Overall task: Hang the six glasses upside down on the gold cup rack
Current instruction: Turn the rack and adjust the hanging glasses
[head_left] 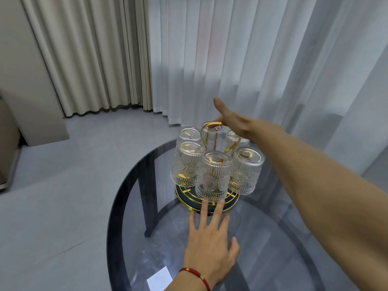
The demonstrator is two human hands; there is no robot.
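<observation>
Hiding: right hand (pixel 233 122) fingers went behind the handle (pixel 212 124); grip unclear
Left hand (pixel 210 238): spread flat on table (pixel 130 206)
Glasses (pixel 213 175): six inverted on rack (pixel 189 195)
Room: curtains (pixel 94 59), grey floor (pixel 63 196)

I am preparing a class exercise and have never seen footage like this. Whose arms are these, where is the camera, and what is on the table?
The single picture comes from a camera worn on a person's head, looking down at their bare hands. On the round smoked-glass table stands a gold wire cup rack with a dark round base. Six clear ribbed drinking glasses hang on it upside down. The left hand, with a red cord bracelet, lies open near the base. The right hand is at the rack's looped gold handle, thumb raised; the grip is unclear.
</observation>
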